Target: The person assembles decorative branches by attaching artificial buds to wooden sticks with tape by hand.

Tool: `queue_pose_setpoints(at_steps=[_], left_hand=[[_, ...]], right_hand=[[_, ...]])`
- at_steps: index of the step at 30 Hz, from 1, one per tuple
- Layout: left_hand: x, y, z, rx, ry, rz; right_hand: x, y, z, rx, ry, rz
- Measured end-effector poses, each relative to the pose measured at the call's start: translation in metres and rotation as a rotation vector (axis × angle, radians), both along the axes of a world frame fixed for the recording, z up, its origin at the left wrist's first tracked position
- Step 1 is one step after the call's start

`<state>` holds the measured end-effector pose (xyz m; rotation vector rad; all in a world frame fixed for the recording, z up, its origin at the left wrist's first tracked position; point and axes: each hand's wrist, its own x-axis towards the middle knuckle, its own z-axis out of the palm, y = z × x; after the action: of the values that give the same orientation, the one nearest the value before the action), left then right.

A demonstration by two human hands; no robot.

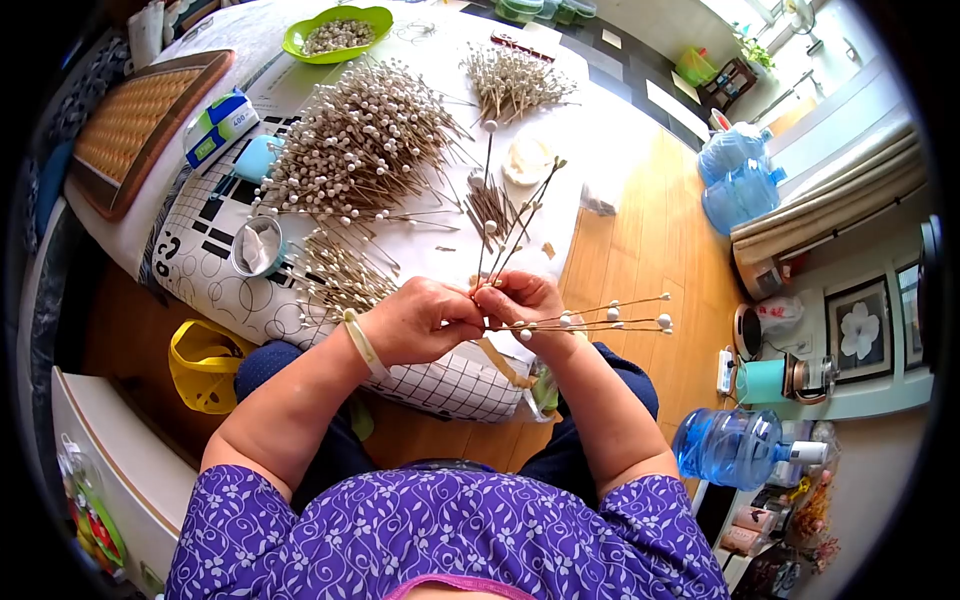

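In front of my body my left hand point(422, 318) and my right hand point(532, 302) meet, both closed in a pinch on thin brown stems. Some of these upright stems point(516, 228) rise from the fingertips, one tipped with a white bead-like bud and others with small brownish tips. More white-budded stems point(610, 322) stick out to the right across my right hand. The exact point where the fingers grip is partly hidden. Beyond my hands lies a small pile of short bare stems point(490, 205). Left of them is a loose bunch of budded stems point(345, 272).
A large heap of white-budded stems point(360, 140) covers the table's middle, with a smaller bunch point(515, 80) behind. A green bowl point(338, 35) holds loose buds. Also there are a round tub point(258, 247), a tissue pack point(220, 128) and a roll of pale tape point(530, 160).
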<state>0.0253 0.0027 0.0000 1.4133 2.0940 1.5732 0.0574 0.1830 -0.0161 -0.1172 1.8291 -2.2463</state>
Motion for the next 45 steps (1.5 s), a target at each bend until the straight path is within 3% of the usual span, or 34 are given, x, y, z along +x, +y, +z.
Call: queue_pose_setpoints(at_steps=[16, 28, 32, 35, 38, 40, 45], left_hand=[[0.002, -0.006, 0.008, -0.172, -0.035, -0.114], [0.001, -0.004, 0.004, -0.056, -0.039, -0.092], [-0.002, -0.003, 0.003, -0.097, -0.028, -0.079], [-0.002, 0.003, -0.001, 0.099, -0.222, -0.023], [0.002, 0.004, -0.007, 0.112, -0.313, 0.059], [0.001, 0.005, -0.004, 0.12, -0.237, 0.042], [0.004, 0.005, -0.005, 0.05, -0.198, 0.026]], right_hand=[[-0.005, 0.007, 0.0, 0.046, 0.099, 0.061], [-0.011, 0.009, -0.003, -0.006, 0.041, 0.193], [-0.009, 0.005, 0.001, 0.029, 0.044, 0.108], [-0.009, 0.0, 0.003, 0.041, 0.029, 0.026], [-0.012, 0.004, 0.002, 0.132, 0.064, 0.013], [-0.015, 0.007, 0.006, 0.049, 0.041, 0.104], [-0.032, 0.031, 0.029, -0.114, 0.21, -0.121]])
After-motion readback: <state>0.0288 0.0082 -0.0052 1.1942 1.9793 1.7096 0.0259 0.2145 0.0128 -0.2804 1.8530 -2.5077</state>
